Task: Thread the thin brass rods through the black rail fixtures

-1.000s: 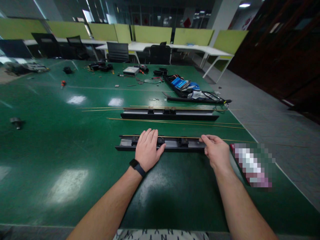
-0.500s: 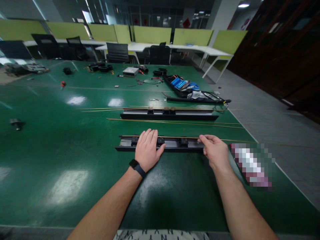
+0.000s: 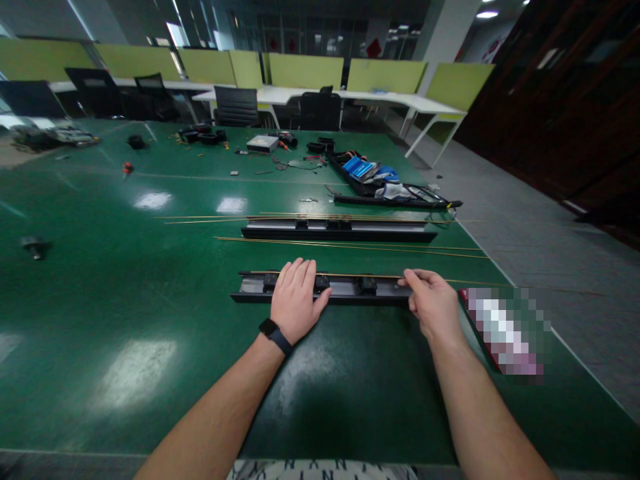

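A black metal rail (image 3: pixel 345 299) with a silvery inner channel lies across the table in front of me, with several black blocks (image 3: pixel 367 285) set inside it. My left hand (image 3: pixel 297 293) lies flat over the rail's left part, fingers stretched and thumb out to the side. Along the rail's far edge runs a thin brass-coloured rod (image 3: pixel 345 275). Near the rail's right end my right hand (image 3: pixel 433 297) pinches this rod between thumb and fingers. The rod sticks out to the right past the hand. The rail's right end is hidden behind that hand.
Beyond lies a second black rail (image 3: pixel 340 235) with thin rods (image 3: pixel 350 246) beside it. Farther back is an open black case (image 3: pixel 345 170) with blue items. A pixelated object (image 3: pixel 503 330) lies right of my hand. The green table's (image 3: pixel 125 293) right edge is close by.
My right hand has shifted very slightly to the right along the rod. The left hand stays in place on the rail.
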Demonstrator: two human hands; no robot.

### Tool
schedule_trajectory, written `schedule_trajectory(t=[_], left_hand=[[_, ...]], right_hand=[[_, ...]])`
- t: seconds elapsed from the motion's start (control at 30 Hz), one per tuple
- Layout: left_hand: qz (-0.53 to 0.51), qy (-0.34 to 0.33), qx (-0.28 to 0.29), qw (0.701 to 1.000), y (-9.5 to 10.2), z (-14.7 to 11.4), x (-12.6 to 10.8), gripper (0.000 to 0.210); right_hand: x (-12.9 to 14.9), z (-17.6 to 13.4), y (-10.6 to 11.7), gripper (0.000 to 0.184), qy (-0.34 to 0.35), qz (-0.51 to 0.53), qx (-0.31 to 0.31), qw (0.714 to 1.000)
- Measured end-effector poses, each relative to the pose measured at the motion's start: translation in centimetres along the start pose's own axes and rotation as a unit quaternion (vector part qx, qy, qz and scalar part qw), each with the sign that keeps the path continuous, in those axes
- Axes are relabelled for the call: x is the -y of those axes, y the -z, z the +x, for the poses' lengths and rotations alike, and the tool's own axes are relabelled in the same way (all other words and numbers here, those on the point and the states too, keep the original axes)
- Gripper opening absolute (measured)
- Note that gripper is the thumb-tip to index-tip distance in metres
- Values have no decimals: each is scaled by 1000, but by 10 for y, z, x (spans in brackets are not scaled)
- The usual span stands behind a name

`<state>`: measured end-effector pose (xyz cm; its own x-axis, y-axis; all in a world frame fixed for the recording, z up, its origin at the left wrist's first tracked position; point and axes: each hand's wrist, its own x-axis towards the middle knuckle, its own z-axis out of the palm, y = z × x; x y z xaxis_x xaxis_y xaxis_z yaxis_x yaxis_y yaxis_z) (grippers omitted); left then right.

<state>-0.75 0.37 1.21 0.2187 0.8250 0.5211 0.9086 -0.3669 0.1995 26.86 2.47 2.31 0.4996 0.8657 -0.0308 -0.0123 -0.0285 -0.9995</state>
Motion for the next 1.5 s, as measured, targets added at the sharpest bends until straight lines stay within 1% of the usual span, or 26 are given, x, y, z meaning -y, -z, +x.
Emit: schedule_trajectory(t=[0.23,0.43,0.73,1.0,1.3,1.5], left_hand=[[-1,1,-2,1000,0,0,0,58],[2,1,1,1000,2,0,-1,58],[4,1,2,1000,3,1,-2,58],[3,2,-2,1000,2,0,-1,58],[9,0,-1,1000,1,1,-1,59],[9,-1,-3,1000,2,0,-1,59]], right_hand=[[1,-1,-1,48,-8,5,-11,1000],[2,3,2,46,0,22,-30,999],[4,-2,0,44,-9,19,-3,1000],[0,-2,-3,46,-6,4,-1,1000],[-1,-6,-6,43,-5,-4,17,1000],[1,-5,-5,44,-2,-6,11,1000]])
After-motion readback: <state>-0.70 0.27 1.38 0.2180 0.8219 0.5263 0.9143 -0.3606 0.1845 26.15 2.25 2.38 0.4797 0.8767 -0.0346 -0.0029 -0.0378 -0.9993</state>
